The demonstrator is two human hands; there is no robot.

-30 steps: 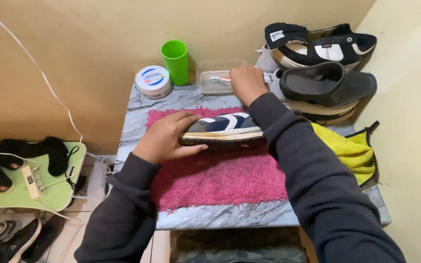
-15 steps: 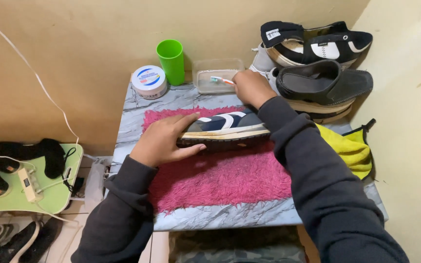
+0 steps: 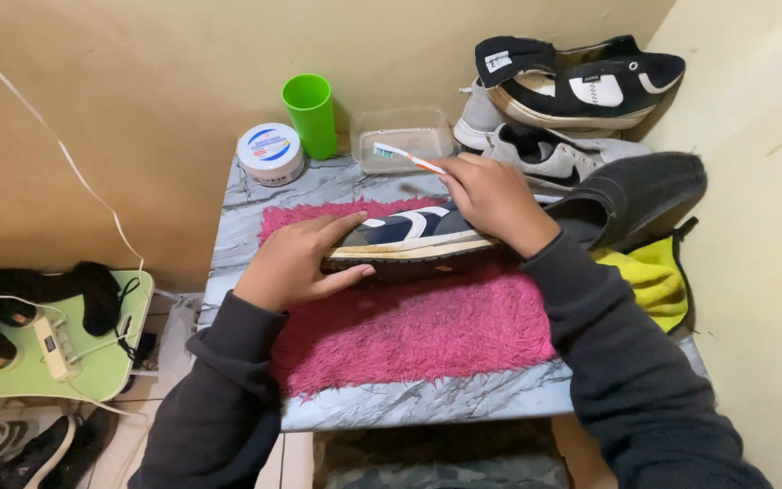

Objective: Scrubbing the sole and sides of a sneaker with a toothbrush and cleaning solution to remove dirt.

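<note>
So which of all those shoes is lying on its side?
The navy and white sneaker on the pink mat, under the left hand; the others sit stacked by the wall.

A corner of a home is shown, set up as a small shoe-cleaning spot. A marble-patterned bench (image 3: 255, 204) is pushed against plain beige walls. Upon it a pink shaggy mat (image 3: 409, 330) is spread, and at the bench's far right corner a pile of worn shoes (image 3: 572, 100) is stacked. Along its back edge a green cup (image 3: 310, 113), a round white tub (image 3: 270, 152) and a clear plastic container (image 3: 405, 140) are lined up. To the left of the bench, lower down, a green board (image 3: 47, 358) with a white power strip (image 3: 50, 347) is seen, and more shoes (image 3: 20, 448) are left on the tiled floor.
</note>
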